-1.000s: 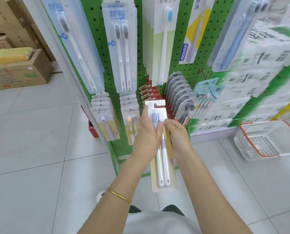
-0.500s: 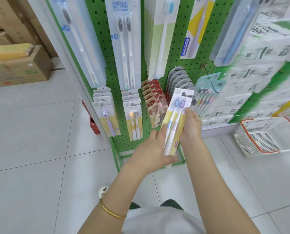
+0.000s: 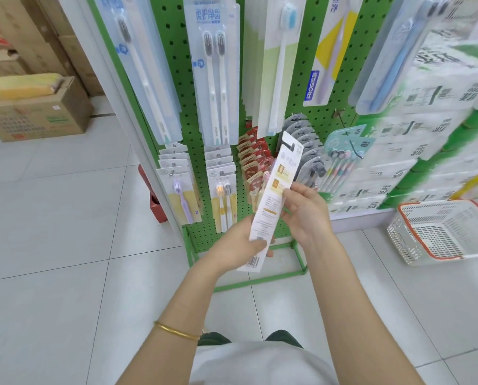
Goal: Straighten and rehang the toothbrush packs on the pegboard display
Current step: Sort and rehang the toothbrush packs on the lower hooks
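Note:
A toothbrush pack is held tilted in front of the green pegboard, its printed white and yellow back facing me and its hang slot at the top. My left hand grips the pack's lower end. My right hand holds its right edge near the middle, fingers curled behind it. Rows of short packs hang on the lower pegs: a purple-brush row, an orange and grey pair row, red packs and grey packs.
Long toothbrush packs hang on the upper pegs. A bare hook sticks out right of the grey packs. A white and orange basket sits on the floor at right. Cardboard boxes stand at left.
The pack has been flipped from its front, with the two brushes showing, to its printed back. It moved from upright in front of me to tilted and higher near the grey packs.

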Motion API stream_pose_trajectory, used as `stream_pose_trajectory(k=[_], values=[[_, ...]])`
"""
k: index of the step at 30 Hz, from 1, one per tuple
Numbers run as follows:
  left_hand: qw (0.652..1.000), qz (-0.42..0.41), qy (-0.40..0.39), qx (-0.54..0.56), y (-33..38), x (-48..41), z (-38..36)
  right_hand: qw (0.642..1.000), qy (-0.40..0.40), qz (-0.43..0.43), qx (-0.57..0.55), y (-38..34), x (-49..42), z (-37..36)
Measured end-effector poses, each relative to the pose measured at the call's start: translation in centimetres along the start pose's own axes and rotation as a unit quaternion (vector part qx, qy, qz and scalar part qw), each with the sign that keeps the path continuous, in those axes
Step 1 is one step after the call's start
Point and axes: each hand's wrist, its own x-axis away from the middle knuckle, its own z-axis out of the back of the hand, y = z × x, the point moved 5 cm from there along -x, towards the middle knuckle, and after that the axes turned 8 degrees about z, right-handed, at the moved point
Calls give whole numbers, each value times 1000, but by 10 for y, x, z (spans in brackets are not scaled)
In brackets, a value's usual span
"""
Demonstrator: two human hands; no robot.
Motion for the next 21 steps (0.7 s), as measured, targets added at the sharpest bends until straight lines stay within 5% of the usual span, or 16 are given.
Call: stream_pose_trajectory(k=[7, 14, 21], values=[[993, 6, 103, 52, 7, -5, 13, 989, -125, -3, 73, 6, 3, -7], [941, -72, 257, 206, 29, -7, 52, 960, -238, -51, 135, 16, 12, -13], [916, -57, 209, 339, 17, -9, 60, 945, -296, -113, 76, 33, 16, -19]])
